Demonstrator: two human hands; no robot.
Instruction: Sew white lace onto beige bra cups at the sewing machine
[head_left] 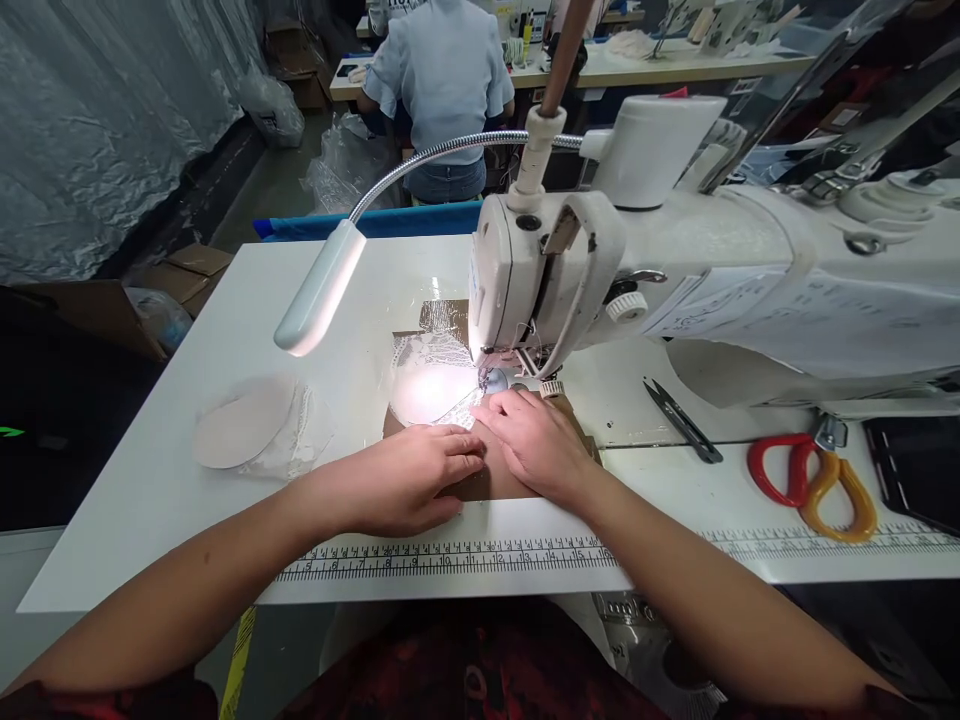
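Observation:
A pale oval pad with white lace [435, 385] lies under the lit needle area of a white sewing machine [517, 270]. Beneath it is a flat brown sheet [499, 475]. My left hand [409, 478] rests palm down with its fingers stretched out flat, at the near edge of the pad and over the brown sheet. Close to the presser foot, my right hand [536, 440] has its fingers bent together, fingertips on the lace's right edge. Its palm covers part of the brown sheet.
A second oval pad with lace [251, 425] lies left. Thread snips [682, 420], red-and-yellow-handled scissors [814, 480] and a black flat device [919, 470] lie right. A lamp [322, 290] hangs over the table. A printed ruler [450, 560] runs along the front edge. A person [446, 90] sits ahead.

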